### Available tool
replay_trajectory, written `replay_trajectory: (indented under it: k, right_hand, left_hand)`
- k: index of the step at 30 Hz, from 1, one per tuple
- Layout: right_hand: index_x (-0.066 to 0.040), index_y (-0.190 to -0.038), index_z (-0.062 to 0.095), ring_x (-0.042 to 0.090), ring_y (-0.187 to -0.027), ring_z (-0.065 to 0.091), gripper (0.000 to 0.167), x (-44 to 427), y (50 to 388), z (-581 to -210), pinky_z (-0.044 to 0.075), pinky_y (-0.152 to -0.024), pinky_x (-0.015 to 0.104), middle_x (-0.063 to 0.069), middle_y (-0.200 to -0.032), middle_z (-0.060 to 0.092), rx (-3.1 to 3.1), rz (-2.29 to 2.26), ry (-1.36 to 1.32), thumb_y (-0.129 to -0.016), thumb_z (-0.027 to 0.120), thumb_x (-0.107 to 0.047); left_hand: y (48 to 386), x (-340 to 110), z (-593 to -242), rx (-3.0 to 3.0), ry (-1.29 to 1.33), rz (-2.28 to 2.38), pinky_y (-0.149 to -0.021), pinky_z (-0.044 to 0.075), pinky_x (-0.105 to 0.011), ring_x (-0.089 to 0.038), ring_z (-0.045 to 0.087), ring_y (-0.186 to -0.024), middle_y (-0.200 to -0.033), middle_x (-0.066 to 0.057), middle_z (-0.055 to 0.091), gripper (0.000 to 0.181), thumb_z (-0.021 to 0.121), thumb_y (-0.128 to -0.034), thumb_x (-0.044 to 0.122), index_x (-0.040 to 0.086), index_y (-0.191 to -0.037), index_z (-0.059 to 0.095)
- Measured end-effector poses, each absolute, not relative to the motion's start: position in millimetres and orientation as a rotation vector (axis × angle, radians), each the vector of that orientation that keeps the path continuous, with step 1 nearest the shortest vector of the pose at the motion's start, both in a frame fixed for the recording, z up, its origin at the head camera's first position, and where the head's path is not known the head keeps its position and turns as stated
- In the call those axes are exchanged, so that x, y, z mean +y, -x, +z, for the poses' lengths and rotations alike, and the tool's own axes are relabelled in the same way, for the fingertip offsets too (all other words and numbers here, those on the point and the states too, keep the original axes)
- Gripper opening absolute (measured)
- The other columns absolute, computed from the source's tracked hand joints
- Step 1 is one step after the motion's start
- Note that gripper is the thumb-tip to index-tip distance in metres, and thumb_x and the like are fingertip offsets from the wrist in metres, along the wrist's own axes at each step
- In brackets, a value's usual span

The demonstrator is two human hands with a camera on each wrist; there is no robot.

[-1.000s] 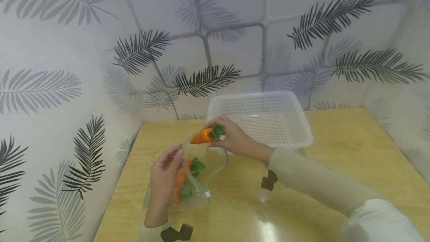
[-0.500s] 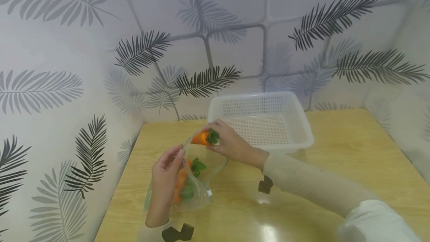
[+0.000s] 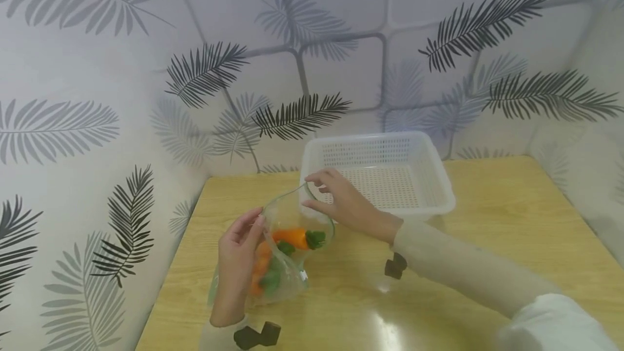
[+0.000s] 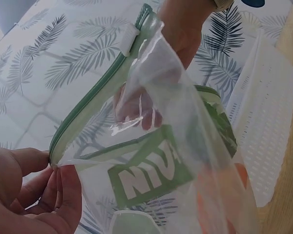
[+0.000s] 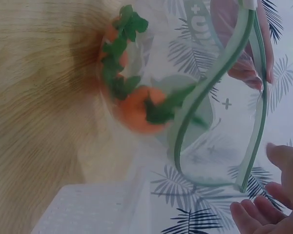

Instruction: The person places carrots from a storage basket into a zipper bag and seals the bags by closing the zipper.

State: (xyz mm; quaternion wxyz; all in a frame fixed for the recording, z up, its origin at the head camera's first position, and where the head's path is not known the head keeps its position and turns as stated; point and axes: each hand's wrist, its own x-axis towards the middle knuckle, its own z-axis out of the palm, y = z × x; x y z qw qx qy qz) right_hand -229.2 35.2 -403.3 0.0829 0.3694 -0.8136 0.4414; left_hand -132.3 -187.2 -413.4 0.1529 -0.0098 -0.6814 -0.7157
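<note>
- Your left hand (image 3: 239, 256) pinches the rim of a clear zip bag (image 3: 290, 283) between thumb and fingertips at the near-left side of its mouth.
- Your right hand (image 3: 348, 205) reaches to the far side of that mouth, thumb and fingers spread wide with nothing between them; whether a fingertip touches the rim, you cannot tell from these views.
- The bag's green-edged mouth gapes in a loop between your two hands, a white slider (image 4: 129, 40) sitting on the zip.
- An orange carrot (image 3: 294, 237) with a leafy green top lies inside the bag, its top toward your right.
- More orange carrots (image 3: 260, 270) and greenery crowd beside it, blurred by the film; their number is hard to make out.
- A green label (image 4: 151, 165) with white lettering marks the bag's side.
- A white perforated basket (image 3: 390, 186) stands just behind your right hand on the wooden table (image 3: 439, 280).
- Your beige sleeves (image 3: 468, 264) end at wrists bearing dark blocks (image 3: 396, 265), before leaf-printed walls (image 3: 341, 69).
</note>
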Motion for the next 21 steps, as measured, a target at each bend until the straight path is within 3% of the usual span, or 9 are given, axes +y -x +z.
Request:
replay_trajectory:
  k: [6,14,21]
  right_hand:
    - [-0.006,-0.121,0.053,0.016,-0.103,0.054,0.029,44.1,234.7,-403.0,0.050,-0.086,0.025,0.006,-0.113,0.053,-2.401,1.401,-1.082,-0.097,0.050,-0.022]
    - [-0.007,-0.123,0.055,0.015,-0.112,0.049,0.028,48.6,242.0,-402.0,0.050,-0.086,0.024,0.004,-0.121,0.054,-2.398,1.434,-1.159,-0.099,0.045,-0.017]
    - [-0.009,-0.124,0.057,0.015,-0.116,0.047,0.028,55.1,245.4,-406.4,0.046,-0.093,0.030,0.000,-0.124,0.054,-2.388,1.552,-1.369,-0.098,0.047,-0.013]
  left_hand:
    - [131.4,-187.5,-410.6,-1.940,0.031,-2.064,-0.078,0.055,-0.032,-0.017,0.060,-0.080,-0.091,-0.014,0.060,0.029,0.063,-0.0898,0.019,0.002,-0.114,0.063]
    - [127.7,-186.5,-403.3,-1.954,0.028,-2.079,-0.080,0.054,-0.032,-0.026,0.059,-0.086,-0.095,-0.009,0.062,0.033,0.064,-0.0892,0.020,0.000,-0.115,0.062]
    - [123.6,-184.8,-393.9,-1.968,0.024,-2.117,-0.082,0.053,-0.033,-0.027,0.060,-0.087,-0.102,-0.021,0.059,0.032,0.065,-0.0883,0.023,0.002,-0.113,0.063]
